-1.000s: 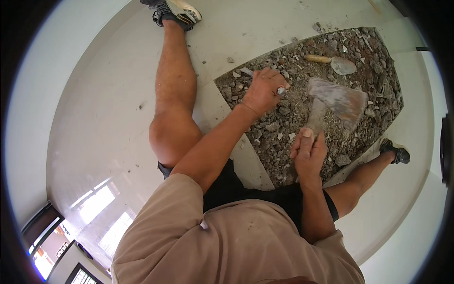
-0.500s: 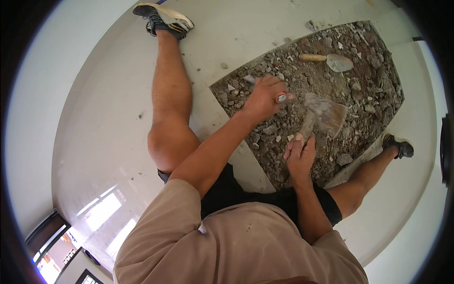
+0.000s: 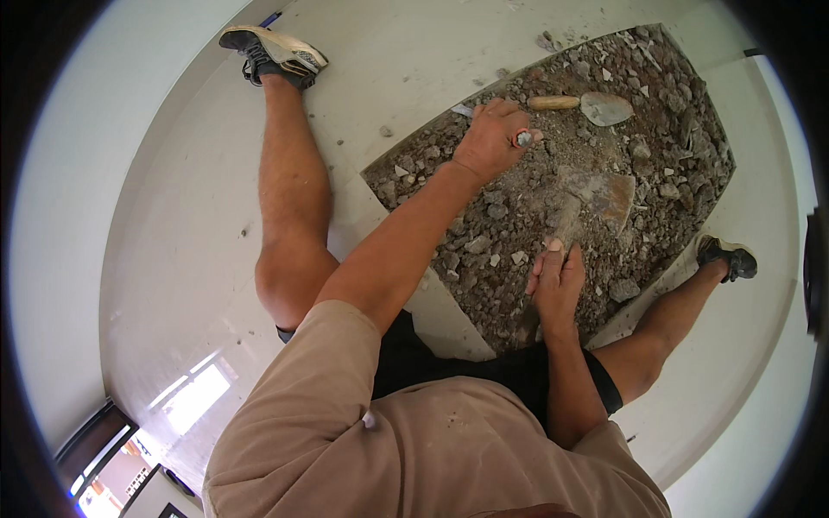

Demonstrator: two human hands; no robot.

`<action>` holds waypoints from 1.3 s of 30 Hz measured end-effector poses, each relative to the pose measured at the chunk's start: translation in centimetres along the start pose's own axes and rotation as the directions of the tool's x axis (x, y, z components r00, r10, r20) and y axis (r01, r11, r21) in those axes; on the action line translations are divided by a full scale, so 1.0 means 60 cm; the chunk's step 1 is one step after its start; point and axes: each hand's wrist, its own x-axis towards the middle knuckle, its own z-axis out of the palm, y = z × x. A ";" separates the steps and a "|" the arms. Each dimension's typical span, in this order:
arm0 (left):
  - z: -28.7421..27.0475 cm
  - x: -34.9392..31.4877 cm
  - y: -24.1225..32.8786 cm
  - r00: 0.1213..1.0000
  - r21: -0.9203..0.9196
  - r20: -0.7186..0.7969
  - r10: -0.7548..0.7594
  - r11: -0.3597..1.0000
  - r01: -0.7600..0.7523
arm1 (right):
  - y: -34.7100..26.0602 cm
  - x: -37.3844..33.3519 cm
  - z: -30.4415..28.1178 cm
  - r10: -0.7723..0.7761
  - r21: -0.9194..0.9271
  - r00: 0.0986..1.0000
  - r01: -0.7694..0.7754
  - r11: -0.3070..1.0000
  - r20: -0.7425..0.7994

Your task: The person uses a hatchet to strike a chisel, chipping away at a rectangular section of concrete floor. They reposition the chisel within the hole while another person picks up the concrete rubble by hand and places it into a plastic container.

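Observation:
My left hand [image 3: 496,138] is closed around a chisel [image 3: 462,110], whose flat metal end shows beyond the knuckles at the patch's far left edge. Its round struck end [image 3: 523,138] sticks out by the thumb. My right hand [image 3: 559,281] grips the dusty handle of a hammer [image 3: 611,200]. The hammer's broad, rusty, dust-coated head is above the rubble, to the right of the left hand and nearer to me. Just beyond both hands, a trowel [image 3: 606,109] with a wooden handle lies on the rubble.
Broken grey-brown rubble [image 3: 673,164] fills a cut-out in the pale, glossy floor [image 3: 190,285]. My legs spread to either side of it, a shoe [image 3: 272,56] at far left and another [image 3: 728,259] at right. Loose chips lie along the cut edge; walls curve round the sides.
My left hand has moved farther away with the chisel, up to the patch's far left edge. The hammer stays at nearly the same spot in my right hand. The view has shifted slightly.

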 end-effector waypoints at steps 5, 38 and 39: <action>0.014 0.008 -0.013 0.998 -0.111 0.018 -0.062 0.992 0.064 | -0.035 0.029 0.025 -0.088 0.047 0.996 0.088 0.995 -0.016; 0.027 0.007 -0.032 0.993 -0.062 0.111 -0.051 0.996 0.058 | -0.049 0.053 0.024 -0.384 0.230 0.918 0.397 0.888 -0.100; 0.027 0.009 -0.031 0.991 -0.061 0.118 -0.056 0.996 0.064 | -0.027 0.056 0.037 -0.343 0.332 0.929 0.369 0.868 -0.138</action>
